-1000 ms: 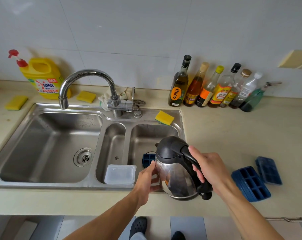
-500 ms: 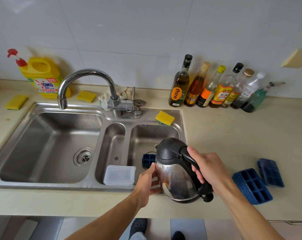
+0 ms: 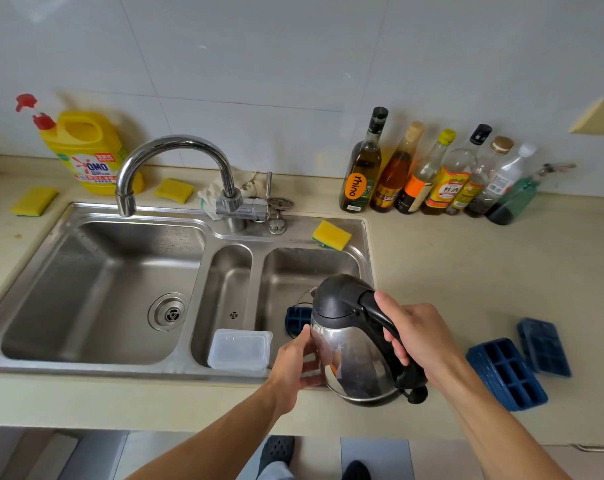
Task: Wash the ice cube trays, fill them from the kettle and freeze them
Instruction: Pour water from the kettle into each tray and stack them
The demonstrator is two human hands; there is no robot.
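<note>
A steel kettle [image 3: 352, 362] with a black lid sits at the front edge of the counter, beside the right sink basin. My right hand [image 3: 421, 337] grips its black handle. My left hand [image 3: 295, 363] touches the kettle's left side with relaxed fingers. A dark blue ice cube tray [image 3: 297, 319] lies in the right basin, mostly hidden behind the kettle. Two more blue ice cube trays lie on the counter to the right, one [image 3: 506, 372] nearer me and one [image 3: 542, 346] further right.
The steel sink [image 3: 196, 233] has three basins and a curved tap [image 3: 176, 147]. A clear plastic box [image 3: 240, 348] sits in the middle basin. A yellow sponge [image 3: 331, 234] lies on the sink rim. Several bottles [image 3: 432, 174] line the wall; a yellow detergent jug [image 3: 86, 154] stands back left.
Almost nothing has moved. Both hands stay on the kettle, which has shifted only very slightly; the view has drifted a little.
</note>
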